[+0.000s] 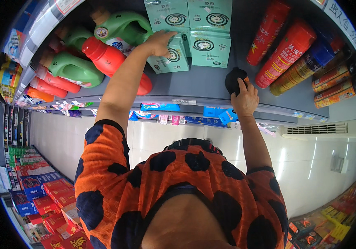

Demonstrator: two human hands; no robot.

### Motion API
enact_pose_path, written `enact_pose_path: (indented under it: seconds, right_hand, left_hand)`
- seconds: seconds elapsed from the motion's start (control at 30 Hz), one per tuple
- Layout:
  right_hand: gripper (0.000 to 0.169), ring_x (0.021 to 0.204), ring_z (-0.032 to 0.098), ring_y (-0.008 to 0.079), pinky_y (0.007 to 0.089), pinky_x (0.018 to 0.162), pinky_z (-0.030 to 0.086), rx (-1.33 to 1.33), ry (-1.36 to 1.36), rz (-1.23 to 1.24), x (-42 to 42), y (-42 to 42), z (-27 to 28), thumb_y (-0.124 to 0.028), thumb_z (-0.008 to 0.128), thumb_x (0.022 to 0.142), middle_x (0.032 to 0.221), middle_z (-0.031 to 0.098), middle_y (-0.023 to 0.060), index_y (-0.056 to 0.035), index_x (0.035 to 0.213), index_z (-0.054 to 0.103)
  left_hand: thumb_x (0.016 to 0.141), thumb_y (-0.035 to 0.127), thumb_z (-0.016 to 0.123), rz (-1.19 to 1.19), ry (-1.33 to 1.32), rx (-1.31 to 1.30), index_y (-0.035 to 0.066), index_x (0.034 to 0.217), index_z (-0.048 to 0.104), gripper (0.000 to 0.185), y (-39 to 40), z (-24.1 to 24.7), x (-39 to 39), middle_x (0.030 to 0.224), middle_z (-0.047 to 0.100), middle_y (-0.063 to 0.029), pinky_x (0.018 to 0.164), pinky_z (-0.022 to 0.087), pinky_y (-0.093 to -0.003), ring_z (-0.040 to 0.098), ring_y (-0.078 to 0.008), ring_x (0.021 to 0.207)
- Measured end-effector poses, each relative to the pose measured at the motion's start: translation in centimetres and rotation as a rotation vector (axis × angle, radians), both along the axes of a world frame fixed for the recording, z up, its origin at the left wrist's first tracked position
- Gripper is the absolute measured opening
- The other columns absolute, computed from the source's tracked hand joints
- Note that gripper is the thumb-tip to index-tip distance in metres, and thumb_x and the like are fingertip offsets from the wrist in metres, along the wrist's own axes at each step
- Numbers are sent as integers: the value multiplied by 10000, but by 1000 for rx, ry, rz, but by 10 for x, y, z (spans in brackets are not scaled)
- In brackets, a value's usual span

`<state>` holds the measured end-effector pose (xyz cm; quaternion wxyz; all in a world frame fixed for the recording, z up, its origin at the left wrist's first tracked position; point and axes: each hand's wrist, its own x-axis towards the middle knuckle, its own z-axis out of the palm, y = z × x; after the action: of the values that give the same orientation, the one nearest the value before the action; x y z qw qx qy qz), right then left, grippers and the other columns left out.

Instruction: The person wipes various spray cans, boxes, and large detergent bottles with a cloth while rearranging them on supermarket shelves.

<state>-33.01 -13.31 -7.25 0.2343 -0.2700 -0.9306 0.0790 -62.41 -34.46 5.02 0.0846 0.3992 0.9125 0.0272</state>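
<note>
My left hand (158,43) is on a pale green box of mosquito coils (178,60) at the left front of a group of such boxes. Its thumb lies against the box's face and its fingers reach over the top edge. More mosquito coil boxes (210,51) stand in stacks beside and behind it. My right hand (247,99) grips a bunched black cloth (235,80) on the grey shelf (204,82), near its front edge. A bit of orange shows at the cloth's side.
Green detergent jugs (75,70) and a red bottle (103,57) stand left of my left arm. Right of the cloth are red insecticide spray cans (285,53) and a gold-and-blue can (302,67). Packets (160,106) fill a lower shelf. Red gift boxes (53,202) are stacked at lower left.
</note>
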Motion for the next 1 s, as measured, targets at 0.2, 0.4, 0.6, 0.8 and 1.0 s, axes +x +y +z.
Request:
enact_pose_path:
  seconds: [0.2, 0.4, 0.6, 0.8, 1.0]
  right_hand:
    - [580, 1049, 551, 289, 432, 817, 484, -4, 13, 5, 0, 0, 0, -173, 713, 654, 1185, 566, 69, -240, 1220, 607]
    - [564, 1003, 563, 286, 432, 775, 490, 4, 39, 9, 0, 2, -1, -173, 721, 646, 1138, 575, 76, -239, 1197, 622]
    - [548, 977, 568, 281, 427, 740, 487, 38, 95, 19, -1, 3, -5, -179, 735, 637, 1110, 582, 79, -240, 1172, 636]
    - [568, 1000, 564, 279, 426, 757, 483, 22, 89, 29, 0, 2, -2, -184, 743, 633, 1122, 580, 78, -240, 1187, 626]
    - [564, 1039, 558, 291, 428, 811, 483, -7, 29, 13, 0, 2, 0, -168, 702, 654, 1186, 569, 71, -234, 1208, 614]
  left_hand:
    - [619, 188, 825, 34, 20, -46, 169, 1444, 346, 954, 0, 15, 8, 1297, 481, -198, 1034, 392, -401, 445, -361, 1240]
    - [628, 239, 823, 51, 133, -36, 219, 1448, 343, 949, -5, 35, 9, 1353, 468, -134, 1029, 402, -433, 442, -315, 1275]
    - [608, 168, 806, 20, 202, 53, 144, 1438, 359, 943, -13, 53, 7, 1286, 522, -195, 1035, 388, -407, 462, -364, 1229]
    - [625, 191, 815, -66, 189, -29, 180, 1438, 360, 932, -8, 33, 8, 1294, 512, -164, 1016, 407, -411, 457, -337, 1239]
    - [639, 135, 792, -46, 141, 14, 179, 1434, 364, 904, 8, 2, 20, 1384, 435, -150, 1060, 355, -422, 397, -335, 1291]
